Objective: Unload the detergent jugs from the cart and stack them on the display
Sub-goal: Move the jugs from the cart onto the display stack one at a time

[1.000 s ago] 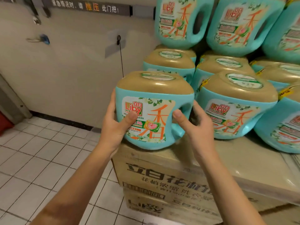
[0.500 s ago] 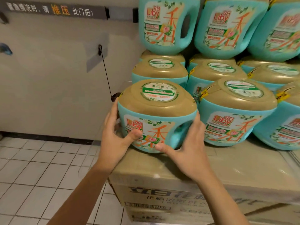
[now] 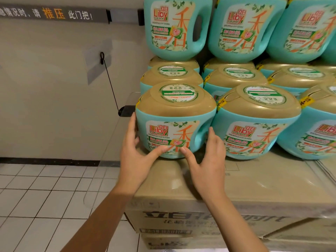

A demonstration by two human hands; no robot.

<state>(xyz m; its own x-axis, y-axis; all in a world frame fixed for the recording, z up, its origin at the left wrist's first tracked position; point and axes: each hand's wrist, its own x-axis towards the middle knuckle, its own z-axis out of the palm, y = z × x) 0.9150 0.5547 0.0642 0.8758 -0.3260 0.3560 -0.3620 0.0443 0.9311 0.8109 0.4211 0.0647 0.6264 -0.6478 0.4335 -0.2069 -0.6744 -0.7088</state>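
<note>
Left hand (image 3: 134,157) spread wide, fingers straight up along left flank of front jug (image 3: 174,124), thumb stretched across lower edge of label; pressing, not wrapped round anything. Right hand (image 3: 209,164) likewise spread, fingers straight up beside handle side of same jug, thumb tip touching base; nothing clasped. Thumbs almost meeting at bottom front.

Jug directly ahead, held between both hands. Upright, long axis vertical, label toward camera, handle loop on right. Seated on top of cardboard carton (image 3: 254,182), at its left front corner, close to the open left edge. Right flank just beside or touching neighbour jug (image 3: 254,128); cannot tell which. Directly behind, another jug (image 3: 171,77). Both hands about equally near; right one wedged in the gap toward the neighbour, left one on the free outer side.

Judged: placing step nearly over, probably only squaring-up and letting go left. Any nudge best aimed back or rightward, away from the carton edge.

Look of jug: squat rounded teal body, broad gold-tan cap with round green-and-white sticker on top. Front label with red "Liby" logo, large orange character, pink flower. Rigid plastic, likely heavy if full. Same design on upper tier jugs (image 3: 174,28), standing on caps below.
</note>
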